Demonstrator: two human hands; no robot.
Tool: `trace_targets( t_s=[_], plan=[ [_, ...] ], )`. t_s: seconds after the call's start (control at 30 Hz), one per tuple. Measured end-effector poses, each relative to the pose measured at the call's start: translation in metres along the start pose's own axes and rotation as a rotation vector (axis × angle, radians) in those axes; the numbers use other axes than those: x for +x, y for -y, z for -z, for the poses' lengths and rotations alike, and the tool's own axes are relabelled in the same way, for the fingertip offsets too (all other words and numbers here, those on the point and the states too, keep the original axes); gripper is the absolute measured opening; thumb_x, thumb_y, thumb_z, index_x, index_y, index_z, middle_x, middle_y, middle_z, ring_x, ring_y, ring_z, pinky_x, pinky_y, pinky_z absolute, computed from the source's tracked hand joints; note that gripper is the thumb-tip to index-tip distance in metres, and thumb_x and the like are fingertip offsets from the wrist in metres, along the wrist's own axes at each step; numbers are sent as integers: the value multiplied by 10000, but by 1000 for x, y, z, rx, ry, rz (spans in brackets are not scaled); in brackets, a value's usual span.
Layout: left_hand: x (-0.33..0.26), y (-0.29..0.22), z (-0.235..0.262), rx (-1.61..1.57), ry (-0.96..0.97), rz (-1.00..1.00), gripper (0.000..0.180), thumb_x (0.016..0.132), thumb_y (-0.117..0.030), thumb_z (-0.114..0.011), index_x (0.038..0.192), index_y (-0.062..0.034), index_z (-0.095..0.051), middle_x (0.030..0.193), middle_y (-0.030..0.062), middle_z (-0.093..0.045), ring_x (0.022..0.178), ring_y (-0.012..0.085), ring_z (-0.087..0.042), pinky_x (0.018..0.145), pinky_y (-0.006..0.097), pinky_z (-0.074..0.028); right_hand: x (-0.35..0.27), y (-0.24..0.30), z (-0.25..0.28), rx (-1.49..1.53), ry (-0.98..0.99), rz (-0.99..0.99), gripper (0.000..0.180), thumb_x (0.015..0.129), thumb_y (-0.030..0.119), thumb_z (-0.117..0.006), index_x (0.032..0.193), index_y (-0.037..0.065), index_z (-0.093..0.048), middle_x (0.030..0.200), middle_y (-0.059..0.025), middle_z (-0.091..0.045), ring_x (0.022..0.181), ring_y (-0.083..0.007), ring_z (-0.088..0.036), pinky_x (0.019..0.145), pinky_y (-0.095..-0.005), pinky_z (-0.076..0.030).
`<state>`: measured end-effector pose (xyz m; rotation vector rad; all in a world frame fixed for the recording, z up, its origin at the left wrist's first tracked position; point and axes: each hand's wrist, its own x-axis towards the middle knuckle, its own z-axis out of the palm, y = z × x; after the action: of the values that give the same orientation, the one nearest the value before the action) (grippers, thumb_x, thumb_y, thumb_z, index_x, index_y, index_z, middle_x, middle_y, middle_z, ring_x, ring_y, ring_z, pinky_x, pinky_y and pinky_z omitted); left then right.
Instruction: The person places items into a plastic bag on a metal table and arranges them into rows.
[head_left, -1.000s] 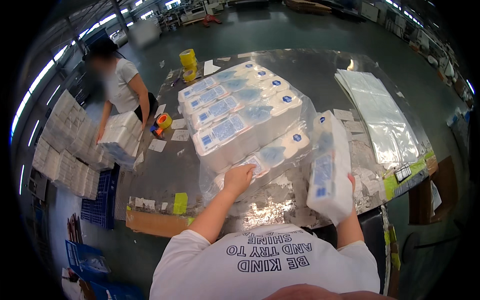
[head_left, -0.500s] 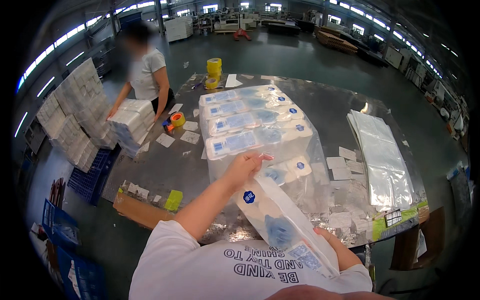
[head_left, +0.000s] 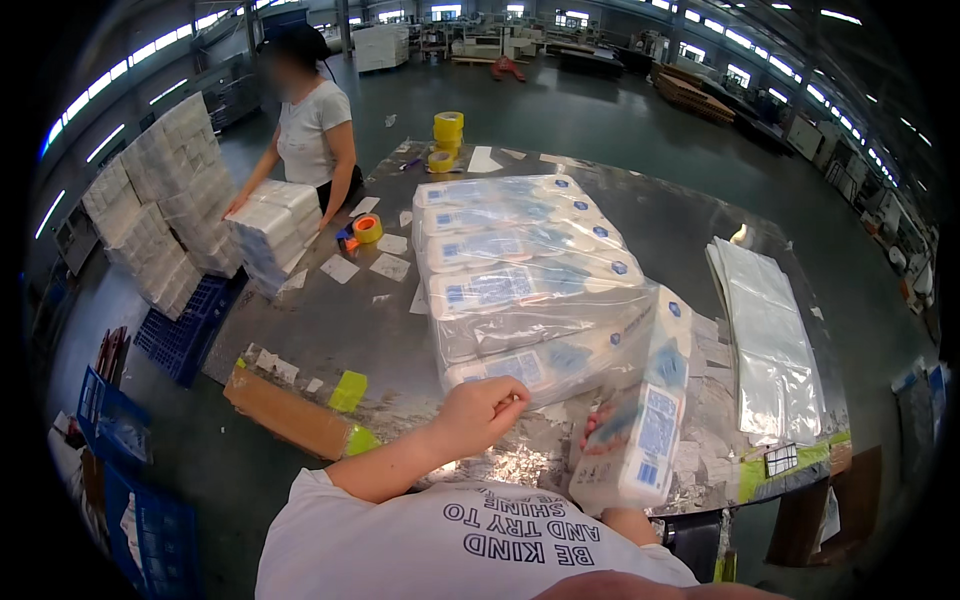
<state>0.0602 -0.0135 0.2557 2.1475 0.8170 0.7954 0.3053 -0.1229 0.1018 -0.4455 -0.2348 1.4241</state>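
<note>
While the right hand [head_left: 603, 428] gripped a plastic-wrapped tissue pack [head_left: 640, 420] upright at the near edge of the metal table [head_left: 640, 215], its fingers curled around the pack's left side and pressed into the film, the pack stood just beside the open end of a large clear plastic bag [head_left: 530, 290]. That bag lay along the table, already filled with rows of similar white-and-blue tissue packs, and its loose mouth bunched near the held pack. The left hand [head_left: 485, 410] hovered at the bag's near end with its fingers folded together in a loose fist; whether they pinched the film could not be told.

Judging from this, the upright pack could slip, since only one hand held it by smooth film and its lower end hung past the table edge. The bag's mouth looked slack, so the pack might catch on it or tear it, and a shove might push the packed rows out of line.

Farther right, a stack of flat clear bags [head_left: 765, 330] lay well apart. To the left sat a cardboard strip [head_left: 285, 415], scattered paper labels [head_left: 385, 265], and rolls of tape [head_left: 447, 125]. At the far left corner, another person [head_left: 310, 130] handled a separate wrapped bundle [head_left: 270, 230] beside stacked packs [head_left: 160, 200].
</note>
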Motion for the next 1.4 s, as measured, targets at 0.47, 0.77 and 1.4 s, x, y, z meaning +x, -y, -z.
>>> trace_targets(
  t_s=[0.47, 0.77, 1.4],
  plan=[
    [-45, 29, -5, 85, 308, -264, 71, 803, -97, -639, 860, -73, -673, 656, 65, -604, 614, 256, -581, 592, 368, -470, 135, 16, -38, -1149, -124, 36, 348, 930, 348, -623, 1038, 17, -611, 925, -51, -640, 852, -136, -616, 722, -289, -500],
    [-115, 89, -16, 374, -71, 161, 831, 733, -349, -768, 1383, -15, -370, 1429, 253, -285, 1327, 428, -300, 1063, 483, -311, 76, 175, 117, -957, -907, 840, 535, 891, 188, -644, 1333, -7, -413, 1235, -130, -514, 1094, -217, -506, 959, -339, -405],
    [-92, 176, -73, -486, -404, 555, 274, 956, -238, -551, 1120, -32, -628, 951, 61, -662, 873, 133, -597, 788, 318, -487, 112, 67, 84, -805, -432, 296, 155, 669, -54, -391, 676, 73, -480, 570, -62, -447, 456, -156, -399, 432, -277, -324]
  ],
)
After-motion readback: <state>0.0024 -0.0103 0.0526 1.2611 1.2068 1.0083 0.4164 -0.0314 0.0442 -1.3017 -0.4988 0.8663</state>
